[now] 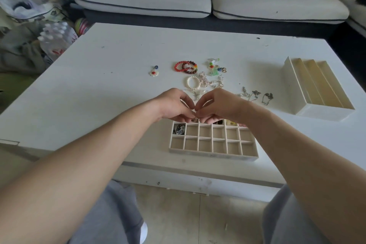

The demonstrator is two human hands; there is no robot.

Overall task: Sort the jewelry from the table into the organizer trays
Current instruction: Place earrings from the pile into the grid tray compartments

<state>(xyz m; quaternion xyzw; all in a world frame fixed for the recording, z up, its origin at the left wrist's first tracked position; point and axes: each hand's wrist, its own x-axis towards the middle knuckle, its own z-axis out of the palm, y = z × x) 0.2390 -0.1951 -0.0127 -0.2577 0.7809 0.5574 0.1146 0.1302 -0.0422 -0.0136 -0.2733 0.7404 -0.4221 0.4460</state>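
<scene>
My left hand [174, 105] and my right hand [217, 106] meet fingertip to fingertip above the far row of the beige grid tray [213, 155]. Together they pinch a small piece of jewelry [194, 119], mostly hidden by the fingers. One far-left cell holds a dark piece [179, 129]; other filled cells peek out under my right hand. On the table beyond lie red bead bracelets [185, 66], a pearl bracelet [193, 83], a flower charm [153, 72], colourful glass earrings [214, 68] and silver necklaces [255, 95].
A cream tray with long slots [316, 87] stands at the right on the white table [99, 85]. A grey-white sofa [178, 0] runs behind it. Plastic bottles [55, 39] sit on the floor at the left.
</scene>
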